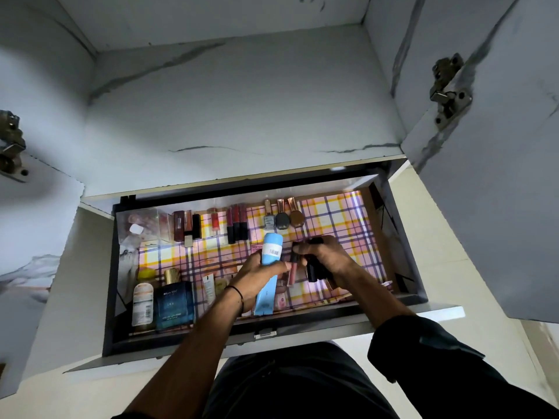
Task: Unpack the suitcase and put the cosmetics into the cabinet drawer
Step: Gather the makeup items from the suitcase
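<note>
The drawer [402, 237] is pulled open, and a checked paper [338, 219] covers its floor. At the far left corner sits a clear box [142, 225]. Near the left front stand a bottle with a yellow cap [142, 300] and, just beside it, a blue perfume bottle [174, 306]. Along the far side lies a row of lipsticks [187, 226] and lip glosses [237, 226].

The left hand [257, 276] is over the near middle of the drawer. Its fingers are curled round the middle of a blue tube [269, 273]. The tube's round cap points far and its flat end points near.

At the far side, past the tube, three small nail polish bottles [282, 217] lie side by side.

A pink lip gloss [292, 272] hangs between the two hands, and I cannot tell which one holds it.

The right hand [328, 257] is just right of the tube, close to the left hand. Its fingers are curled tight round a few black sticks [316, 270], which poke out toward the near side, above the checked paper.
</note>
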The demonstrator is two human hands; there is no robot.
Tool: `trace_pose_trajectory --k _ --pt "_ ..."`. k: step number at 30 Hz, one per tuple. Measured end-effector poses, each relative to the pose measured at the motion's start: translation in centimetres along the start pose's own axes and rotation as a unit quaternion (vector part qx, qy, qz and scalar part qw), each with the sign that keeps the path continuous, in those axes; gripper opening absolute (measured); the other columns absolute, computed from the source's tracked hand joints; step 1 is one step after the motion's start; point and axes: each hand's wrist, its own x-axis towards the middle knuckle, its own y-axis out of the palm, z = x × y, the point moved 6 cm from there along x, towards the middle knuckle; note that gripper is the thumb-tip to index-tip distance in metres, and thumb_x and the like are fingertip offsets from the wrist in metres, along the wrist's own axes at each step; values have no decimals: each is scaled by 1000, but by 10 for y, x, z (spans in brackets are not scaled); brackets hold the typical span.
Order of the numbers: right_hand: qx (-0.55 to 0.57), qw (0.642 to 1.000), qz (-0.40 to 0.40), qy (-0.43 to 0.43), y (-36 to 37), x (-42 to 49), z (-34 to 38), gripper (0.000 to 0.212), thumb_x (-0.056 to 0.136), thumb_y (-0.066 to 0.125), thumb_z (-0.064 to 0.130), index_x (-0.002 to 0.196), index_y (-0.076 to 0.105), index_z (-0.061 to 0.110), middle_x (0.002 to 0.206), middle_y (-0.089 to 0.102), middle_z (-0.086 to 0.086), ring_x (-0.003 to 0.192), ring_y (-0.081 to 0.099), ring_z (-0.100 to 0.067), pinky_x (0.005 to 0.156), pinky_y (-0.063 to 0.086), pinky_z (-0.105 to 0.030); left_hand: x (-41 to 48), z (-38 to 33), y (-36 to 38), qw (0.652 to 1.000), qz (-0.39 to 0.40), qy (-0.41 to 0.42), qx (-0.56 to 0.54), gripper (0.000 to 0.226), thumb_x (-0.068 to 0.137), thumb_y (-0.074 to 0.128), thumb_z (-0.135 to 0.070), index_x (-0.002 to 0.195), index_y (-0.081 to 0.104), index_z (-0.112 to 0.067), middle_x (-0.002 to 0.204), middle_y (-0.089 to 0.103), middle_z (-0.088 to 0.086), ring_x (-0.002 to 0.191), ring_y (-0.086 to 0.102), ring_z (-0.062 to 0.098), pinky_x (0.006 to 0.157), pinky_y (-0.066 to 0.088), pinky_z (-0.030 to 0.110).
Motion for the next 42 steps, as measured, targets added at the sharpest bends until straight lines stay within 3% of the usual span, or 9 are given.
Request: trace_pose_trajectory --k 6,11,14,22,26,29,35,39,42 --pt "76 988 -131 -1 -54 2 -6 17 94 64 9 92 71 -6 73 71 -15 51 63 -20 47 50 -28 17 -6 11 996 -67 55 10 23 97 56 -33 105 57 -11 83 59 8 78 61 23 71 50 33" --pt "92 972 -215 -6 -84 -4 -15 19 95 64 9 91 70 -9 73 68 -20 38 57 -18 35 40 -22 34 -15 32 982 -80 118 126 58 91 68 -26 142 41 -23 116 64 3 98 66 22 83 55 36" --pt "89 970 -226 0 -93 -3 -19 18 93 67 13 89 72 -4 70 69 -15 43 60 -16 37 42 -22 37 -18 44 963 -78 142 214 78 89 70 -15 151 27 -33 115 61 -2 99 62 17 79 49 27" --pt "95 979 -183 1 -88 -1 -17 17 95 65 13 89 70 -3 76 73 -18 45 60 -22 41 46 -27 39 -17 47 878 -83 197 428 68 86 73 -17 146 41 -23 140 40 4 127 42 23 106 44 38" --pt "91 983 -162 -1 -83 4 -17 18 95 64 12 90 71 -3 86 75 -21 54 63 -29 52 50 -33 41 -19 39 820 -111 189 528 71 89 69 -22 150 34 -22 148 29 2 130 32 25 108 41 38" --pt "91 982 -164 3 -81 3 -12 17 95 63 10 94 70 -6 85 74 -20 49 65 -19 45 48 -24 41 -21 37 800 -110 190 559 73 89 68 -27 152 31 -24 148 32 -1 125 32 24 104 42 36" --pt "62 984 -169 0 -78 9 -1 24 96 63 11 100 68 -12 78 71 -21 39 60 -11 37 42 -18 32 -22 30 826 -127 199 511 67 89 68 -25 148 36 -26 147 36 -2 129 32 22 105 36 35" --pt "84 984 -153 -42 -63 9 21 24 96 64 12 90 68 -11 64 67 -16 39 58 -18 37 41 -21 20 -31 19 895 -182 225 339 46 92 66 -26 135 52 -25 136 49 -4 127 43 19 101 45 33" --pt "85 986 -124 -75 -39 15 41 20 94 67 12 80 69 -2 61 63 -13 48 59 -23 43 47 -25 10 -39 14 959 -122 187 175 34 94 62 -31 126 61 -20 112 62 -12 105 59 6 82 48 10"
